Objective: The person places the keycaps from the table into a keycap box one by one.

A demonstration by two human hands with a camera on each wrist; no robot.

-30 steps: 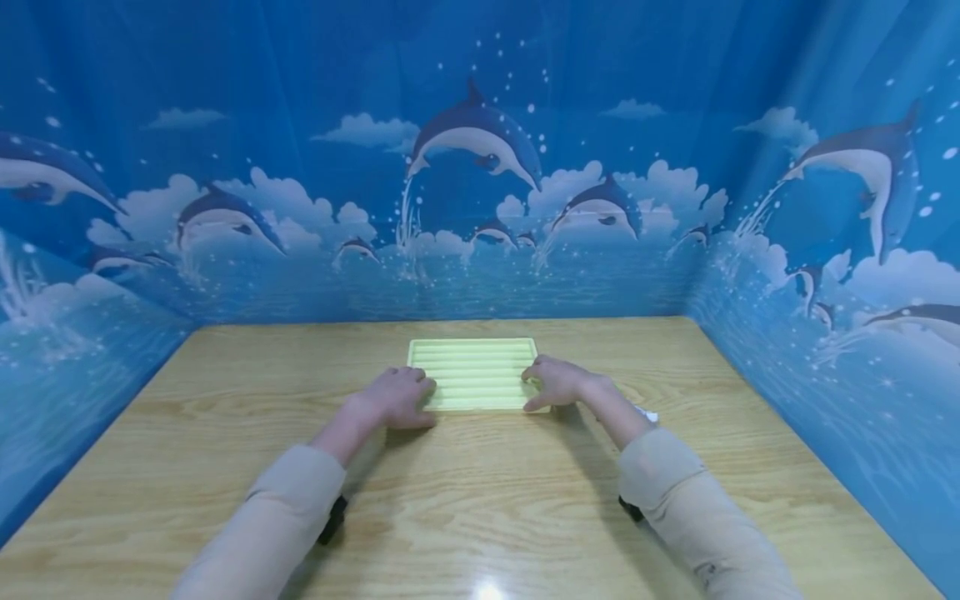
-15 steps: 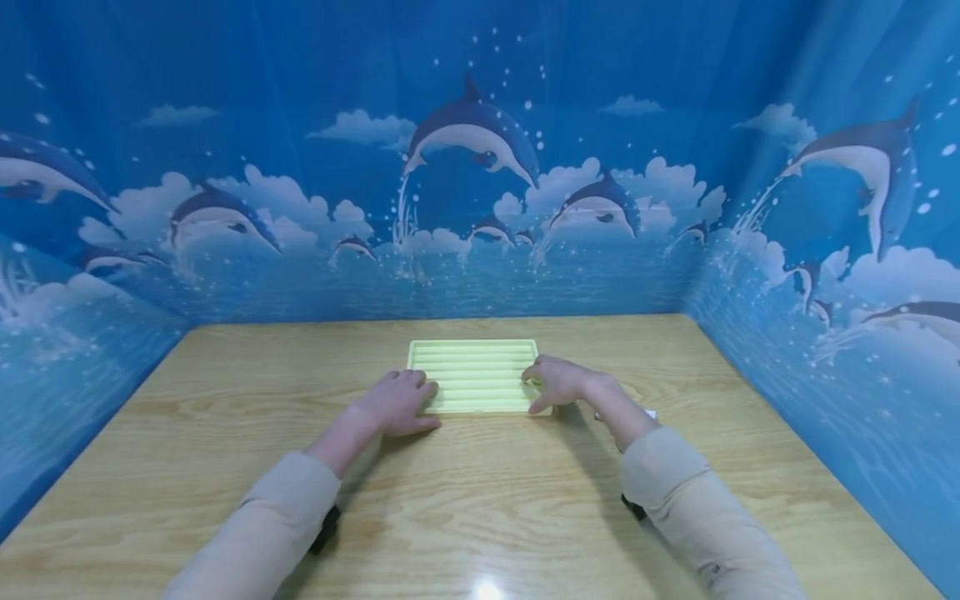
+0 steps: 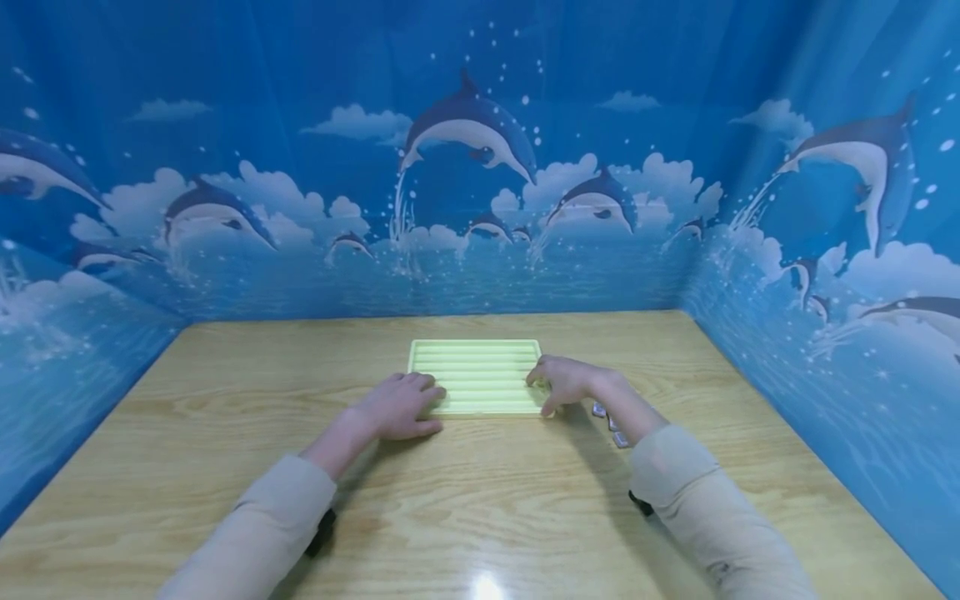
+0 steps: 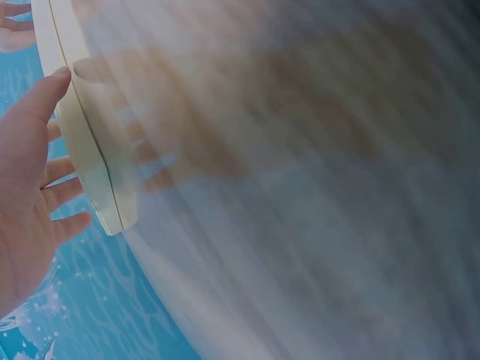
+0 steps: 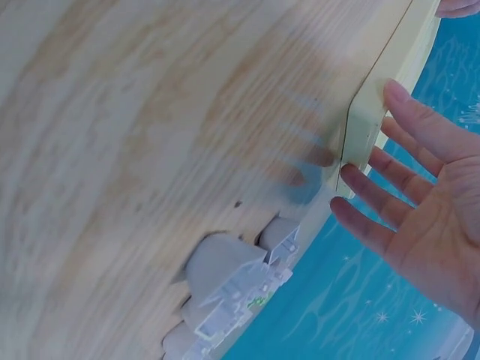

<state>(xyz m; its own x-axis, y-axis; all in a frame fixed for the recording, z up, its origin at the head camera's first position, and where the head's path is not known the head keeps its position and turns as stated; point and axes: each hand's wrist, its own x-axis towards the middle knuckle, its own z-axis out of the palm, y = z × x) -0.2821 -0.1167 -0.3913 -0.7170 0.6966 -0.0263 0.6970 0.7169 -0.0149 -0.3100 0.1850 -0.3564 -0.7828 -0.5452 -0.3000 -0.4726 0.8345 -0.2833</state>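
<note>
"Between left hand (image 3: pixel 397 406) and right hand (image 3: pixel 568 381), the pale yellow-green, ribbed, rectangular plastic-looking tray (image 3: pixel 480 375) stretches lengthwise, side to side!"
"Fingers?"
"Spread loosely, both hands touching opposite ends, neither nearer!"

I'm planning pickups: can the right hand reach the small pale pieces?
Probably yes: the small pale pieces lie near the right hand, nothing visible between them, though it would likely have to leave the tray first.

A pale yellow-green rectangular tray (image 3: pixel 483 373) lies flat just below the head view's centre. It is ridged from left to right.
</note>
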